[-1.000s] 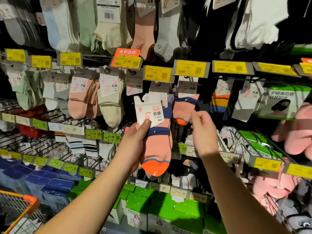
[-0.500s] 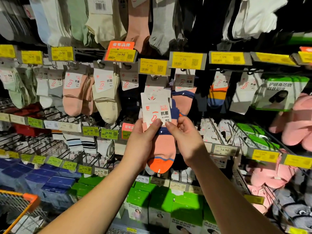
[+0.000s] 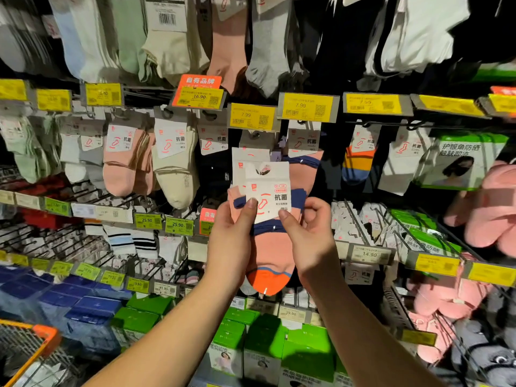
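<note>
I hold a pair of pink socks (image 3: 272, 252) with navy bands and an orange toe in front of a shop rack. A white card label (image 3: 269, 195) is fixed to the top of the socks. My left hand (image 3: 231, 244) grips the socks from the left, thumb on the card's lower left edge. My right hand (image 3: 310, 238) pinches the card's lower right corner between thumb and forefinger. More carded socks of the same kind (image 3: 304, 160) hang right behind on a peg.
Rows of socks hang on pegs with yellow price tags (image 3: 252, 117) above them. Green boxes (image 3: 262, 339) and blue packs (image 3: 83, 308) fill the lower shelves. Pink plush items (image 3: 485, 213) are at the right. An orange cart corner (image 3: 42, 336) sits at the bottom left.
My right hand came down from the peg and took hold of the card's right corner. The socks rose slightly and now sit between both hands.
</note>
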{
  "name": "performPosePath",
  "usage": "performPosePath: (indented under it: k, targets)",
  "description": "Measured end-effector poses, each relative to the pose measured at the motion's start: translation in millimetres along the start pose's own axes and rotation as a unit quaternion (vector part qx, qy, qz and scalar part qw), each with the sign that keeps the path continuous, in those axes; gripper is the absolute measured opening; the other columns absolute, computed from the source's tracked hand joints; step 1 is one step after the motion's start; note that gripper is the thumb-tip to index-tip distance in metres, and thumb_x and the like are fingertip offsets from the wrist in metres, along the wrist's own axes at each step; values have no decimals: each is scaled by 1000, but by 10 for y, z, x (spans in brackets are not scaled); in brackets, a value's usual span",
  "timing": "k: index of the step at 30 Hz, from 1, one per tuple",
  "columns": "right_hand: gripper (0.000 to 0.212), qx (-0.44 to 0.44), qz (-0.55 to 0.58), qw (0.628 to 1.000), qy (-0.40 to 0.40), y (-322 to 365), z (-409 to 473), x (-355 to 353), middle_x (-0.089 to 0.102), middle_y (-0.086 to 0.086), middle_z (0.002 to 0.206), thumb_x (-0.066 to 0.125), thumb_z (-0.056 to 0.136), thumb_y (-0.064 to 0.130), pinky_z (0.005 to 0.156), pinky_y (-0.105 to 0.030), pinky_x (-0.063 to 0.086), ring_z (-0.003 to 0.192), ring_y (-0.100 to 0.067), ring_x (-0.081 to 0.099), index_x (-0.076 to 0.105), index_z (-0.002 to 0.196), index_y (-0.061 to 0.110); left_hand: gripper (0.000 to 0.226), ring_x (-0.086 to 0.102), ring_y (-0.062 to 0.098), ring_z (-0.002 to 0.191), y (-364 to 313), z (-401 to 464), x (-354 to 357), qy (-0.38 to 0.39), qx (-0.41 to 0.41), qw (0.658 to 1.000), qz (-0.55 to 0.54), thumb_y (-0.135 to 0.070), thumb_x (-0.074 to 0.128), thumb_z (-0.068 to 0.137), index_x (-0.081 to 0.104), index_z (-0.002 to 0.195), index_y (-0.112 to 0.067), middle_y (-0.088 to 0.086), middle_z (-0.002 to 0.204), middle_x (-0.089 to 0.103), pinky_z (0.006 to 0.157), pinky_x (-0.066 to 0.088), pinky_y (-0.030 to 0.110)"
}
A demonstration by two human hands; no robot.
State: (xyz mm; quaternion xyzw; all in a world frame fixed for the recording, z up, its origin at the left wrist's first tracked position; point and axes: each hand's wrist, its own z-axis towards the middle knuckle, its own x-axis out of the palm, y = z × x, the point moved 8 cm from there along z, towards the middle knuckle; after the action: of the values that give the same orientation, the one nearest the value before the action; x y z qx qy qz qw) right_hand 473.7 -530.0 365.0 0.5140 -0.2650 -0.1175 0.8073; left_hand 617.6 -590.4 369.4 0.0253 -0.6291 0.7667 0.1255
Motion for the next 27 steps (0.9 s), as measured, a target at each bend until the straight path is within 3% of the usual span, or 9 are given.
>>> performPosePath:
  k: [3,5,10,14,19,24,27]
  targets:
    - [31,105,129,986,7,-155,45,65,75,-8,106,55,96,-4,86,-38,59,97,-21,73,52,124,10,34,73,21,99,-26,5,21,-3,10,1000,-7,-42,68,85,64,110,-19,1,103,76,87,58,43]
    - [20,136,141,980,41,-164,96,90,75,-11,106,52,98,0,86,-43,58,98,-28,72,59,114,10,18,72,20,99,-29,24,1,-13,20,1000,-8,-34,65,95,64,105,-19,1,102,76,84,57,37]
    - [9,75,68,995,9,112,509,-221,77,-7,101,53,101,7,77,-36,59,94,-21,73,59,105,13,14,72,15,96,-106,121,-152,-53,53,997,-6,-27,56,101,66,109,-21,-2,103,76,82,55,37]
    - [11,42,8,999,-21,237,856,-369,71,-16,115,54,101,8,91,-43,56,103,-27,71,59,109,13,9,72,7,85,-115,162,-176,-53,46,997,-43,-27,56,102,64,102,-25,-7,92,77,75,54,29]
    - [8,18,-25,999,-27,294,1146,-328,71,-14,115,61,97,14,98,-54,53,107,-31,69,61,105,18,9,70,12,84,-111,150,-102,-38,22,995,-94,-21,56,101,65,100,-21,-3,91,76,73,55,29]
    - [7,4,-35,999,-42,363,1301,-296,71,-16,113,64,95,18,96,-59,52,105,-34,69,61,101,20,10,70,12,84,-115,153,-73,-25,17,993,-111,-20,55,100,65,101,-18,0,93,76,71,54,29]
    - [5,1,-41,998,-50,399,1329,-309,71,-15,110,62,97,15,93,-55,54,101,-32,70,60,98,18,10,70,11,82,-104,169,-89,-23,13,993,-118,-20,55,101,65,101,-19,-2,90,76,67,55,25]
